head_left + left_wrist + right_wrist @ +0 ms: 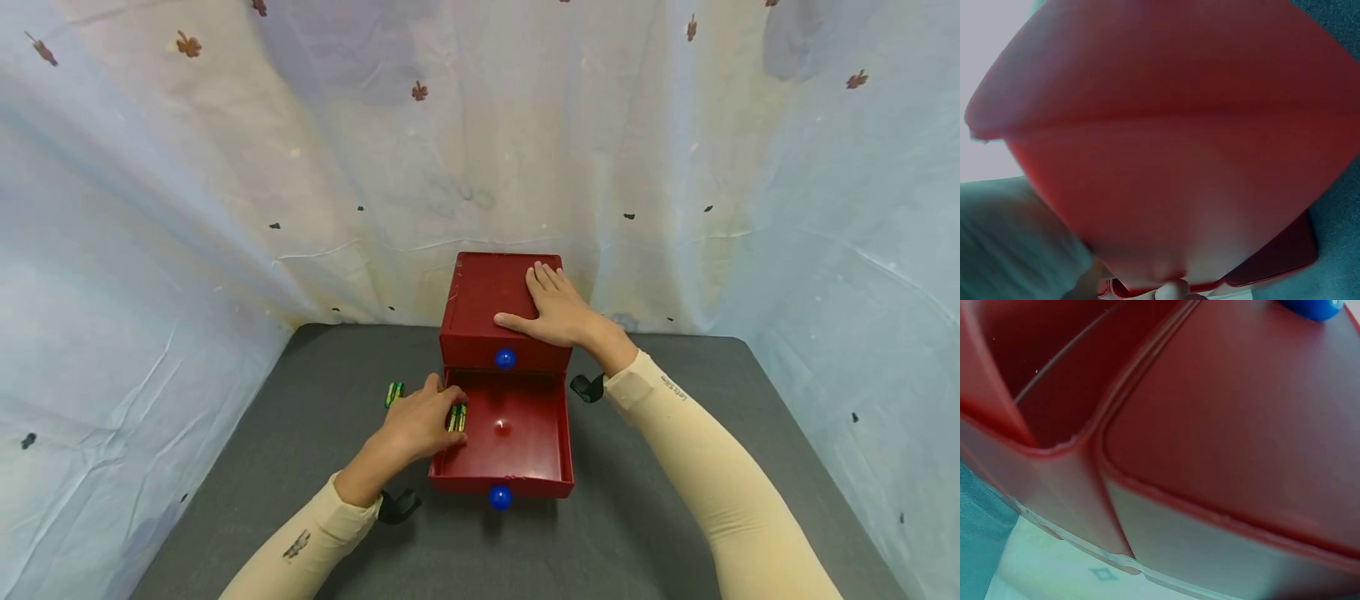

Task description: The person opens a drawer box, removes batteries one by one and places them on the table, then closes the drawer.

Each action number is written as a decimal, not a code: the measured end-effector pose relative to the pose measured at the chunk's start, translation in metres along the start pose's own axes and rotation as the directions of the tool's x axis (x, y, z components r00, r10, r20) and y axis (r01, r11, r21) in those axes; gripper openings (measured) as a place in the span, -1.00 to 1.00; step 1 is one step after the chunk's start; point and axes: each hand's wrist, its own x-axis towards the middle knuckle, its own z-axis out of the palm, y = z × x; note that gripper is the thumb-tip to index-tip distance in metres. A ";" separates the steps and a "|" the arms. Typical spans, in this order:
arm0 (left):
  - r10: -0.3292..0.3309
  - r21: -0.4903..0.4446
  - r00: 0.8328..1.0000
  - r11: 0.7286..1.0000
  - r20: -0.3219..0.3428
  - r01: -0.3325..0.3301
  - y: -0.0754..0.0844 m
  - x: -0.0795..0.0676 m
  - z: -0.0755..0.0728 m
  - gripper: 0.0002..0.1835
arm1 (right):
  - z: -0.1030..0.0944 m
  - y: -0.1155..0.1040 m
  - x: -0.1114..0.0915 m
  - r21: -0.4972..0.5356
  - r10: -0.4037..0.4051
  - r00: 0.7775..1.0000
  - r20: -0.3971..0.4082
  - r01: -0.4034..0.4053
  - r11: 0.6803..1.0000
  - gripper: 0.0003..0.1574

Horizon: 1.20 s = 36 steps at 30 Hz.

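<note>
A red two-drawer box (483,292) stands on the table, its lower drawer (525,442) pulled out. Over the left side of that drawer, my left hand (420,419) holds a pair of green-and-gold batteries (457,417) between thumb and fingers. My right hand (558,312) rests with spread fingers on top of the box. More green batteries (394,393) lie on the table left of the box. Red plastic of the drawer (1166,175) fills most of the left wrist view, and the batteries are hidden there.
Blue round knobs sit on the upper drawer (505,359) and the lower drawer front (500,497). The grey table (630,500) surrounds the box. A pale patterned curtain (465,167) hangs behind and along both sides.
</note>
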 end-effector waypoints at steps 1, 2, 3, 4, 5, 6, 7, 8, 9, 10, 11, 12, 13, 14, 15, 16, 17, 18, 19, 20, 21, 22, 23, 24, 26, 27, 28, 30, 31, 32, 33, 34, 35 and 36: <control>0.002 0.006 1.000 1.000 -0.002 -0.002 0.000 0.000 0.000 -0.42 | 0.000 0.000 0.000 -0.003 0.001 1.000 0.001 -0.001 1.000 0.41; 0.003 0.011 1.000 1.000 -0.003 -0.003 0.001 0.000 0.000 -0.42 | 0.000 0.000 0.000 -0.003 0.003 1.000 0.002 -0.003 1.000 0.41; 0.003 0.015 1.000 1.000 -0.002 -0.003 0.001 0.000 -0.001 -0.43 | 0.000 0.000 0.000 -0.003 0.003 1.000 0.002 -0.003 1.000 0.42; 0.004 0.020 1.000 1.000 -0.002 -0.004 0.002 0.000 -0.001 -0.43 | 0.000 0.000 0.001 -0.003 0.005 1.000 0.003 -0.005 1.000 0.42; 0.003 0.024 1.000 1.000 -0.002 -0.003 0.002 0.000 -0.001 -0.44 | 0.000 0.000 0.001 -0.002 0.005 1.000 0.003 -0.005 1.000 0.42; 0.003 0.028 1.000 1.000 -0.001 -0.003 0.002 0.001 -0.001 -0.45 | 0.000 0.000 0.001 0.000 0.003 1.000 0.003 -0.003 1.000 0.42; 0.003 0.032 1.000 0.999 -0.001 -0.003 0.003 0.001 -0.002 -0.45 | 0.000 0.000 0.001 -0.001 0.003 1.000 0.003 -0.003 1.000 0.42; 0.002 0.037 1.000 0.999 -0.001 -0.002 0.003 0.001 -0.002 -0.46 | 0.000 0.000 0.000 0.001 0.003 1.000 0.002 -0.003 1.000 0.42; 0.002 0.042 1.000 0.999 -0.002 -0.002 0.003 0.001 -0.002 -0.46 | 0.000 0.000 0.000 0.001 0.004 1.000 0.002 -0.004 1.000 0.41; 0.004 0.047 1.000 0.999 -0.004 -0.003 0.004 0.001 -0.003 -0.47 | 0.000 0.000 0.000 0.002 0.004 1.000 0.002 -0.004 1.000 0.41; 0.002 0.048 1.000 0.999 -0.003 -0.002 0.004 0.001 -0.003 -0.47 | -0.001 0.000 0.000 0.001 0.005 1.000 0.003 -0.005 1.000 0.41; 0.002 0.050 1.000 0.999 -0.004 -0.002 0.004 0.001 -0.003 -0.47 | -0.001 0.000 0.000 -0.002 0.006 1.000 0.004 -0.006 1.000 0.41; 0.001 0.053 1.000 0.999 -0.004 0.000 0.004 0.002 -0.004 -0.48 | -0.001 0.000 0.000 -0.003 0.007 1.000 0.005 -0.007 1.000 0.41; -0.001 0.053 1.000 0.999 -0.003 0.001 0.004 0.002 -0.004 -0.48 | -0.001 0.000 0.000 -0.004 0.007 1.000 0.005 -0.007 1.000 0.41; -0.002 0.055 1.000 0.999 -0.002 0.002 0.005 0.002 -0.004 -0.48 | -0.001 0.000 0.000 -0.006 0.008 1.000 0.006 -0.008 1.000 0.41; -0.004 0.056 1.000 0.998 -0.001 0.004 0.005 0.002 -0.004 -0.48 | -0.001 0.000 0.001 -0.006 0.007 1.000 0.007 -0.007 1.000 0.41; -0.008 0.057 1.000 0.998 0.001 0.008 0.005 0.003 -0.004 -0.48 | -0.001 0.000 0.001 -0.007 0.007 1.000 0.007 -0.007 1.000 0.41; -0.008 0.060 1.000 0.998 0.002 0.008 0.005 0.003 -0.004 -0.49 | -0.001 0.000 0.001 -0.008 0.005 1.000 0.006 -0.005 1.000 0.42; -0.009 0.064 1.000 0.998 0.004 0.009 0.005 0.004 -0.003 -0.49 | -0.001 0.001 0.001 -0.007 0.005 1.000 0.006 -0.005 1.000 0.42; -0.011 0.066 1.000 0.998 0.005 0.010 0.005 0.004 -0.003 -0.49 | -0.001 0.001 0.001 -0.007 0.005 1.000 0.007 -0.005 1.000 0.42; -0.012 0.071 1.000 0.997 0.007 0.011 0.005 0.004 -0.003 -0.49 | -0.001 0.001 0.001 -0.008 0.006 1.000 0.007 -0.006 1.000 0.42; -0.012 0.074 1.000 0.997 0.009 0.012 0.005 0.005 -0.003 -0.50 | 0.000 0.001 0.001 -0.008 0.006 1.000 0.007 -0.006 1.000 0.42; -0.013 0.077 1.000 0.997 0.011 0.012 0.005 0.005 -0.003 -0.50 | 0.000 0.001 0.001 -0.006 0.007 1.000 0.007 -0.007 1.000 0.42; -0.012 0.080 1.000 0.997 0.011 0.011 0.005 0.005 -0.003 -0.50 | 0.000 0.001 0.001 -0.007 0.007 1.000 0.008 -0.007 1.000 0.41; -0.014 0.083 1.000 0.996 0.014 0.013 0.005 0.005 -0.002 -0.51 | 0.000 0.001 0.000 -0.006 0.010 1.000 0.009 -0.009 1.000 0.41; -0.013 0.085 1.000 0.996 0.014 0.012 0.005 0.005 -0.002 -0.51 | 0.000 0.000 0.000 -0.005 0.011 1.000 0.009 -0.011 1.000 0.41; -0.013 0.086 1.000 0.996 0.014 0.012 0.005 0.006 -0.002 -0.50 | 0.000 0.000 0.000 -0.004 0.011 1.000 0.010 -0.011 1.000 0.41; -0.011 0.087 1.000 0.996 0.014 0.010 0.005 0.005 -0.002 -0.50 | 0.000 0.000 0.000 -0.004 0.013 1.000 0.010 -0.013 1.000 0.41; -0.010 0.089 1.000 0.996 0.013 0.009 0.005 0.005 -0.002 -0.50 | 0.000 0.000 0.000 -0.003 0.015 1.000 0.011 -0.015 1.000 0.41; -0.009 0.090 1.000 0.996 0.012 0.008 0.005 0.005 -0.002 -0.50 | 0.000 -0.001 0.000 -0.003 0.015 1.000 0.012 -0.015 1.000 0.40; -0.007 0.091 1.000 0.996 0.010 0.006 0.004 0.005 -0.002 -0.51 | 0.000 -0.001 0.000 -0.003 0.015 1.000 0.012 -0.015 1.000 0.40; -0.005 0.091 1.000 0.996 0.008 0.004 0.004 0.005 -0.002 -0.51 | 0.000 -0.001 0.000 -0.002 0.015 1.000 0.011 -0.015 1.000 0.40; -0.003 0.091 1.000 0.996 0.005 0.003 0.004 0.005 -0.002 -0.52 | 0.000 -0.001 -0.001 -0.003 0.015 1.000 0.012 -0.015 1.000 0.40; -0.001 0.092 1.000 0.996 0.003 0.001 0.005 0.005 -0.002 -0.52 | -0.001 -0.001 -0.001 -0.003 0.014 1.000 0.012 -0.014 1.000 0.41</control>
